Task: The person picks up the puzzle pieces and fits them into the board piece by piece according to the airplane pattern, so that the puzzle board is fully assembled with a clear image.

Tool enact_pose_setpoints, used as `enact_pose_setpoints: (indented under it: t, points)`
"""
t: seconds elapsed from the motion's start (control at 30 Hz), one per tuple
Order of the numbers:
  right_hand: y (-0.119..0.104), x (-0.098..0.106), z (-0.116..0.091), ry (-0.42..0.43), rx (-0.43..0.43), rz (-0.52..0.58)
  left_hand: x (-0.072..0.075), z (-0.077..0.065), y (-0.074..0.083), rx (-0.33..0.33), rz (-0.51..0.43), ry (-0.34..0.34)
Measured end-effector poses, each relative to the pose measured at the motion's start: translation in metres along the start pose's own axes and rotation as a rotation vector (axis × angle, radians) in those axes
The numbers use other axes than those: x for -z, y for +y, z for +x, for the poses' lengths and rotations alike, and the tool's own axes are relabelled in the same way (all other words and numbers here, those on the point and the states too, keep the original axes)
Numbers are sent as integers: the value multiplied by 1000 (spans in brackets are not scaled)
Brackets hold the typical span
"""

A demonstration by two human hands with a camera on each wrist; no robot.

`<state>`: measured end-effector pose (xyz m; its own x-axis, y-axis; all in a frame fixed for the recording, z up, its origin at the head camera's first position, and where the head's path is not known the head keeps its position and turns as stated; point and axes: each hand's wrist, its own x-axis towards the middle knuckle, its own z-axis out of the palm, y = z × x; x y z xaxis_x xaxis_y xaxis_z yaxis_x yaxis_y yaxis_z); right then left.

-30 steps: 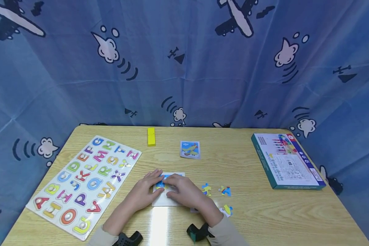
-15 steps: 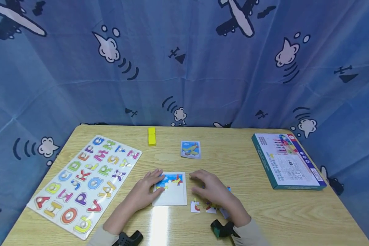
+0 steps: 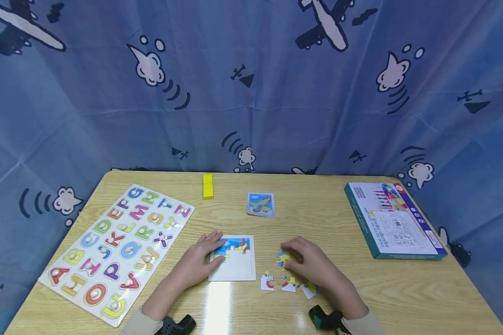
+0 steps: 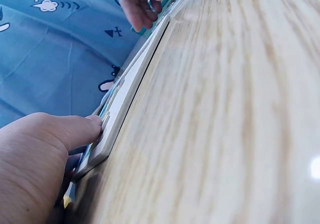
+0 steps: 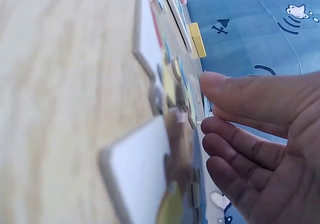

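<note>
A small square jigsaw tray [image 3: 240, 268] lies before the person, with blue, red and yellow pieces filling its upper part and bare white below. My left hand [image 3: 201, 256] rests on the tray's left side; in the left wrist view its thumb [image 4: 82, 130] lies on the edge. My right hand [image 3: 314, 263] hovers beside a blue-and-yellow puzzle piece [image 3: 282, 257], thumb and fingers apart. Nothing shows between them in the right wrist view, where the hand [image 5: 260, 139] is close to loose pieces. More puzzle pieces [image 3: 288, 284] lie just below; the right hand partly covers this group.
A picture card [image 3: 261, 204] of an airplane lies behind the tray. Yellow blocks [image 3: 207, 186] are near the back edge. A knobbed alphabet board [image 3: 119, 251] takes up the left side, and a flat box [image 3: 396, 221] lies at the right. A blue curtain [image 3: 251, 93] hangs behind.
My right hand has left the tray and moved right to the loose pieces, uncovering the tray's right side. My left hand has stayed on the tray's left side.
</note>
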<state>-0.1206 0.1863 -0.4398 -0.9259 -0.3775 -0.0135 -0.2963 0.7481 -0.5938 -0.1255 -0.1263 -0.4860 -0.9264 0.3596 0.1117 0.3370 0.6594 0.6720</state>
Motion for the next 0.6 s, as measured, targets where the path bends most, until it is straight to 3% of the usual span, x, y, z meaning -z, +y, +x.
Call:
enact_pose_setpoints:
  t: [0.23, 0.4, 0.6]
  points:
    - [1, -4, -4, -2, -53, -41, 0, -1, 1, 1, 3, 2]
    - [1, -7, -4, 8, -20, -106, 0, -1, 2, 5, 3, 1]
    - [1, -9, -5, 23, 9, -97, 1, -1, 2, 2, 3, 0]
